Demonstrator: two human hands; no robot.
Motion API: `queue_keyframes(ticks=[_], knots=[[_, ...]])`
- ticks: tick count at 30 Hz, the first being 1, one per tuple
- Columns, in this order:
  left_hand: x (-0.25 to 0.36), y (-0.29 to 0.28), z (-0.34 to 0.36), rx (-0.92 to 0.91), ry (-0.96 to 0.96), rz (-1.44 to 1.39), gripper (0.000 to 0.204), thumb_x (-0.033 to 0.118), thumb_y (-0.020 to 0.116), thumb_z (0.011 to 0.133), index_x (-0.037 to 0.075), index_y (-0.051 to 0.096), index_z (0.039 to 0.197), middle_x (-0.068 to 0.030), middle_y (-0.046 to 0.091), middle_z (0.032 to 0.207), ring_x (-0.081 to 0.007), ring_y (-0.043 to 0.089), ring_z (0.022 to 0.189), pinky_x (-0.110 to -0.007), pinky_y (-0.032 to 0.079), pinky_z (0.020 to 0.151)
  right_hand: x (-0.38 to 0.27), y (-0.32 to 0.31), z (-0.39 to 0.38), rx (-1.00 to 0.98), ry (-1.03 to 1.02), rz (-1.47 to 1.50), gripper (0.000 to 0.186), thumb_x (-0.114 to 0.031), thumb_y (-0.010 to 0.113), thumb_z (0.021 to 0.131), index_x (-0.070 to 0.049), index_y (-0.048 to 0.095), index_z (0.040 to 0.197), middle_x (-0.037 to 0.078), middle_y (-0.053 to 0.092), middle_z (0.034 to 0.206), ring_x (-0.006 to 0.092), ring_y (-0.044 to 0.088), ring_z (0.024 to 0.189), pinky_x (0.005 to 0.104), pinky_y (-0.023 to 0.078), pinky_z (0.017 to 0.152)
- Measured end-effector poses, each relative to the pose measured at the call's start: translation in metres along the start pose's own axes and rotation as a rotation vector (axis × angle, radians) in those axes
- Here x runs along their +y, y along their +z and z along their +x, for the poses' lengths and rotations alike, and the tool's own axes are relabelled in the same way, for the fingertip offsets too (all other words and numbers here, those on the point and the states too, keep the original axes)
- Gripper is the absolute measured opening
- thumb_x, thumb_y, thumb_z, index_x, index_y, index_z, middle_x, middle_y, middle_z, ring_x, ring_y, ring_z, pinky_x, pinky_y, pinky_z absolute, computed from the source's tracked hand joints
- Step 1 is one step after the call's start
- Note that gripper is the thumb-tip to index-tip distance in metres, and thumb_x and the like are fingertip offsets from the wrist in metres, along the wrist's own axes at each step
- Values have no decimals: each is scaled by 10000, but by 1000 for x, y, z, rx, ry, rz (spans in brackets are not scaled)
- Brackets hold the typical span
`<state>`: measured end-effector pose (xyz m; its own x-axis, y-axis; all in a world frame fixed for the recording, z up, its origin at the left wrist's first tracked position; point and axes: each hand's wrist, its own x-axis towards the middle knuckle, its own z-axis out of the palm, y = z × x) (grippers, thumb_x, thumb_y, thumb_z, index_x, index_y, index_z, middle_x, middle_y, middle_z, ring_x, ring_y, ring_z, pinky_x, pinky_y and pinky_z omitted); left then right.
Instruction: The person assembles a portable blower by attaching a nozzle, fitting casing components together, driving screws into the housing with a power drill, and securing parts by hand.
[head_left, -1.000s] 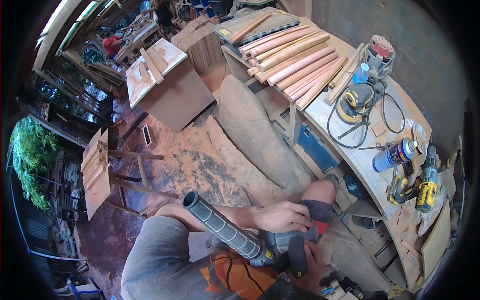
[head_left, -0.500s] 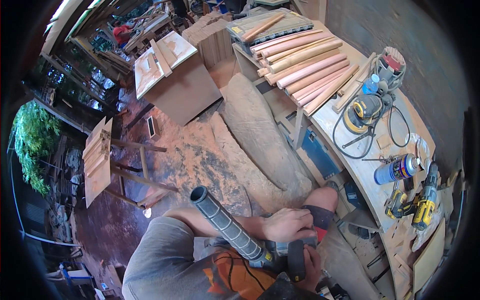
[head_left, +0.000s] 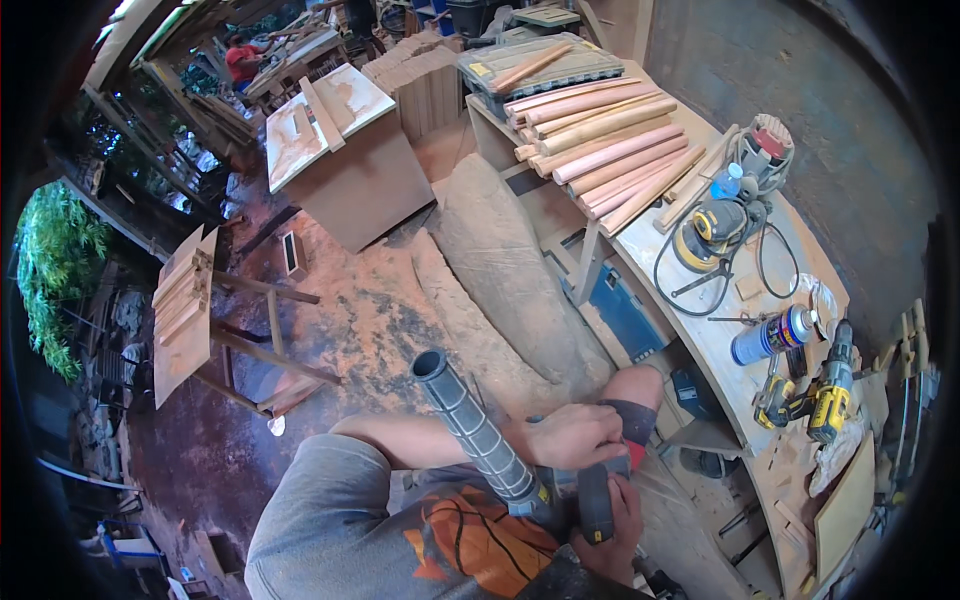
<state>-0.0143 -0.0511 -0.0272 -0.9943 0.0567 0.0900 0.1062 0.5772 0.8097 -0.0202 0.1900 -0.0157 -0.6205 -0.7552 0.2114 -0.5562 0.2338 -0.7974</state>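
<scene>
1. Could blow up toward the head through accidental switching-on, given the upturned open tube (head_left: 462,412) of the blower-like tool (head_left: 510,478), rising left of both hands.
2. Could drop lapward through a loosened grip.
3. Resting the left hand (head_left: 575,437), half curled, against the tool; cannot tell how tightly.
4. Gripping the tool's dark block (head_left: 596,505) with the right hand (head_left: 625,512), below the left.

workbench (head_left: 640,234) with wooden rods (head_left: 620,155), sander (head_left: 712,222), spray can (head_left: 770,337), yellow drill (head_left: 828,408)
</scene>
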Motion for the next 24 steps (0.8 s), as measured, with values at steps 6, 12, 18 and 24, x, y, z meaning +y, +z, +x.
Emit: queue_keyframes(ticks=[6, 12, 18, 24], knots=[[-18, 5, 8, 75, 360, 18, 219, 268, 747, 926, 72, 721, 1022, -113, 648, 934, -352, 663, 914, -446, 549, 775, 2, -6, -7, -24, 100, 32, 832, -158, 779, 626, 17, 559, 1409, 247, 578, 1372, 440, 608, 1229, 497, 511, 1032], [0, -8, 17, -55, 99, -18, 184, 170, 764, 923, 9, 691, 974, -176, 686, 888, -355, 701, 812, -432, 549, 715, -2, -9, 2, 1, 53, 23, 812, -128, 747, 661, -1, 542, 1436, 203, 562, 1437, 419, 608, 1256, 469, 520, 1044], [6, 9, 20, -26, 109, 128, 186, 178, 755, 946, 12, 682, 987, -160, 666, 876, -340, 684, 769, -404, 538, 691, -4, -8, -9, 66, 59, 49, 794, -109, 734, 655, -5, 553, 1421, 183, 573, 1422, 385, 651, 1202, 443, 569, 977], [2, -4, 23, -165, 254, -145, 213, 142, 779, 928, 20, 737, 1097, -139, 700, 919, -271, 704, 791, -355, 556, 719, -5, -11, -18, 99, 77, 60, 797, -105, 737, 656, -4, 550, 1424, 176, 577, 1421, 370, 651, 1209, 436, 565, 987]])
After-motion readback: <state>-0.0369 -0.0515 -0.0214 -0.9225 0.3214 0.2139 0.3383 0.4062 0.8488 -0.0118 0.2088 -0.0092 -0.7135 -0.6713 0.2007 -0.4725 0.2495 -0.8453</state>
